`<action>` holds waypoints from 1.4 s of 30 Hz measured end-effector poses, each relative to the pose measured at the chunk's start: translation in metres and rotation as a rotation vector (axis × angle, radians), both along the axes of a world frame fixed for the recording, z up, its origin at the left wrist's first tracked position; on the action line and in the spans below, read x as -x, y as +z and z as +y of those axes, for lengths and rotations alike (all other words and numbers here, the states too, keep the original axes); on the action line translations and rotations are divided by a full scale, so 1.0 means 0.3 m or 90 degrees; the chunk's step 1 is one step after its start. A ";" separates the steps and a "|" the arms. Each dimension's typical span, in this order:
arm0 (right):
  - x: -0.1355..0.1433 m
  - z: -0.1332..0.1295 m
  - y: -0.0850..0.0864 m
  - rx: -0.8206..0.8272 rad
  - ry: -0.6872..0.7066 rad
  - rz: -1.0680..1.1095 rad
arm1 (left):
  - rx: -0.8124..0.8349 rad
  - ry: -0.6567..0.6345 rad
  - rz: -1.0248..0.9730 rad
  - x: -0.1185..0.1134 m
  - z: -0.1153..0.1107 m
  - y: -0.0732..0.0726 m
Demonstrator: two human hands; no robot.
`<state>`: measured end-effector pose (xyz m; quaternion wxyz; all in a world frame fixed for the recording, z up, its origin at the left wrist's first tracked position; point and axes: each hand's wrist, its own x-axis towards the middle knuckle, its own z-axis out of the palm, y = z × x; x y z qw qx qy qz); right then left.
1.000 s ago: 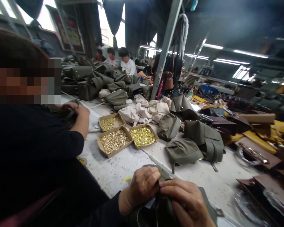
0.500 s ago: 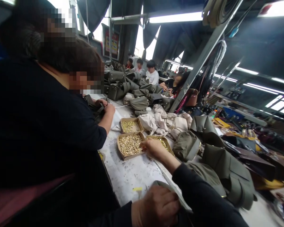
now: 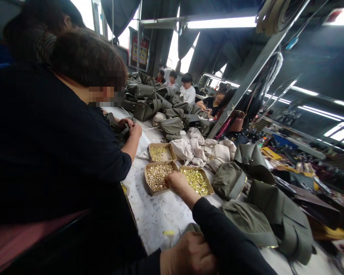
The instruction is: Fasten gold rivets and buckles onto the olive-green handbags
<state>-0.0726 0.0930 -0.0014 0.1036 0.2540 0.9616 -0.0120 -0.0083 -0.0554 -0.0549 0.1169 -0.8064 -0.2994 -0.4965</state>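
My right hand [image 3: 181, 186] reaches into a cardboard box [image 3: 159, 192] of small rose-gold metal studs, its fingers pinched together over the near right part of the pile. Whatever sits between the fingertips is hidden. To the right of it is a second box [image 3: 211, 191] of yellow-gold studs, and behind stands a third box [image 3: 173, 153], partly filled with similar pieces. Low in the view, my left hand [image 3: 189, 254] is closed in a fist on an olive-green bag piece [image 3: 192, 228], mostly covered by the hand and my right sleeve.
Olive-green bags [image 3: 286, 210] lie along the right of the white table [image 3: 149, 217]. Beige bags [image 3: 200, 147] lie behind the boxes. A co-worker in black [image 3: 60, 145] sits close on the left, handling an olive piece. A slanting metal post [image 3: 246, 80] rises beyond.
My right hand has moved left, from the edge between the two front boxes further over the rose-gold studs, uncovering the yellow-gold box. My left hand stays low, still closed.
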 end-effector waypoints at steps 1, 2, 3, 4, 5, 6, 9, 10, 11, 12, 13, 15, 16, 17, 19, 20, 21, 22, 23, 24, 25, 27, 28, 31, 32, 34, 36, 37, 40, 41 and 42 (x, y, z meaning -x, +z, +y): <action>-0.001 0.001 -0.003 0.000 -0.006 0.005 | -0.014 0.000 -0.020 0.000 0.001 0.005; -0.003 0.003 -0.006 0.002 -0.010 0.013 | -0.035 0.001 -0.052 0.000 0.002 0.011; -0.007 0.004 -0.008 0.004 -0.014 0.023 | -0.058 0.001 -0.086 -0.001 0.003 0.017; -0.010 0.005 -0.010 0.008 -0.016 0.036 | -0.074 -0.004 -0.105 -0.001 0.004 0.022; -0.014 0.006 -0.011 0.014 -0.018 0.050 | -0.081 -0.007 -0.115 -0.002 0.005 0.025; -0.018 0.006 -0.012 0.022 -0.019 0.066 | -0.080 -0.009 -0.117 -0.002 0.006 0.026; -0.026 0.004 -0.010 0.054 -0.027 0.118 | -0.057 -0.007 -0.089 -0.003 0.003 0.017; -0.027 0.003 -0.007 0.067 -0.034 0.138 | -0.050 -0.005 -0.081 -0.003 0.001 0.012; -0.028 0.004 -0.002 0.081 -0.043 0.159 | -0.041 -0.003 -0.074 -0.003 -0.002 0.006; -0.030 0.005 0.005 0.097 -0.055 0.184 | -0.032 0.000 -0.068 -0.003 -0.006 0.002; -0.032 0.007 0.015 0.114 -0.071 0.213 | -0.025 0.003 -0.063 -0.002 -0.010 0.000; -0.043 0.014 0.039 0.157 -0.106 0.280 | -0.010 0.007 -0.055 0.000 -0.017 0.002; -0.053 0.017 0.054 0.186 -0.123 0.315 | -0.002 0.006 -0.052 0.002 -0.021 0.006; -0.068 0.020 0.071 0.220 -0.138 0.349 | 0.003 0.004 -0.054 0.005 -0.023 0.011; -0.112 0.023 0.108 0.302 -0.165 0.412 | 0.006 -0.003 -0.073 0.012 -0.025 0.021; -0.144 0.022 0.128 0.346 -0.176 0.441 | 0.007 -0.005 -0.091 0.017 -0.025 0.025; -0.182 0.019 0.150 0.387 -0.187 0.469 | 0.010 -0.007 -0.114 0.024 -0.024 0.029; -0.227 0.012 0.172 0.425 -0.198 0.498 | 0.017 -0.010 -0.140 0.033 -0.023 0.034; -0.277 0.002 0.195 0.455 -0.209 0.525 | 0.030 -0.013 -0.165 0.044 -0.022 0.040; -0.332 -0.014 0.218 0.476 -0.220 0.550 | 0.042 -0.013 -0.187 0.056 -0.023 0.050; -0.390 -0.034 0.241 0.499 -0.228 0.575 | 0.052 -0.014 -0.200 0.071 -0.026 0.062; -0.505 -0.091 0.283 0.566 -0.232 0.623 | 0.058 -0.006 -0.196 0.100 -0.042 0.097; -0.559 -0.127 0.299 0.609 -0.228 0.643 | 0.055 -0.006 -0.185 0.113 -0.055 0.117; -0.689 -0.243 0.327 0.707 -0.207 0.668 | 0.042 -0.015 -0.133 0.127 -0.102 0.172; -0.720 -0.279 0.329 0.718 -0.203 0.662 | 0.035 -0.016 -0.117 0.124 -0.117 0.185; -0.765 -0.341 0.330 0.728 -0.192 0.650 | 0.023 -0.014 -0.089 0.109 -0.138 0.200; -0.792 -0.384 0.330 0.710 -0.177 0.640 | 0.014 -0.012 -0.081 0.091 -0.147 0.205; -0.802 -0.399 0.332 0.685 -0.164 0.637 | 0.009 -0.018 -0.080 0.083 -0.148 0.205; -0.823 -0.423 0.341 0.601 -0.138 0.628 | -0.007 -0.042 -0.071 0.069 -0.148 0.205; -0.828 -0.427 0.344 0.585 -0.136 0.623 | -0.011 -0.046 -0.065 0.066 -0.149 0.205; -0.832 -0.430 0.346 0.573 -0.138 0.621 | -0.013 -0.045 -0.058 0.065 -0.150 0.206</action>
